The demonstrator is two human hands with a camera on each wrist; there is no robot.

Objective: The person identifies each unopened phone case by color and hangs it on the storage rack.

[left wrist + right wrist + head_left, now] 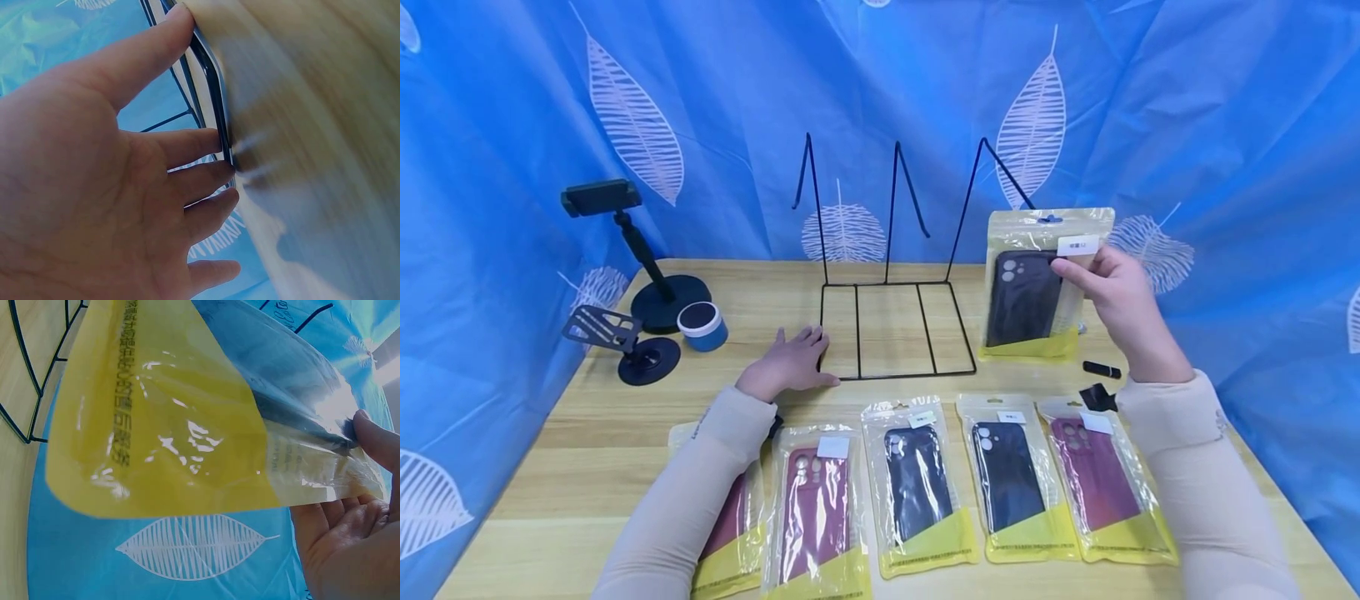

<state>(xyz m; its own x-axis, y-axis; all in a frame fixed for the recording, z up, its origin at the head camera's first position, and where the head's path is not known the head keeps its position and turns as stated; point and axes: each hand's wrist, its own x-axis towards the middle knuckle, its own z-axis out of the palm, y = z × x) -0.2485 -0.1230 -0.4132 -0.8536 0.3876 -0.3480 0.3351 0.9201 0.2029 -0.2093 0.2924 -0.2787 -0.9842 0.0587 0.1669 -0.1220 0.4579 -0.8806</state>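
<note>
My right hand [1123, 300] pinches the right edge of a clear and yellow bag with a black phone case [1026, 296] inside, thumb on the front. The bag hangs upright to the right of a black wire rack [891, 377], its top hole overlapping the tip of the rack's right hook [1003, 171] in the head view. My left hand [790, 364] rests at the left side of the rack's base. In the left wrist view, its thumb [156, 47] and spread fingers touch the wire. Close up, the right wrist view shows the bag's yellow bottom [175, 444].
Several bagged phone cases lie along the front, among them a dark one [917, 479] and a maroon one [816, 517]. Two stands [673, 300] and a blue jar [703, 329] are at left. A small black stick [1101, 369] lies near the right forearm.
</note>
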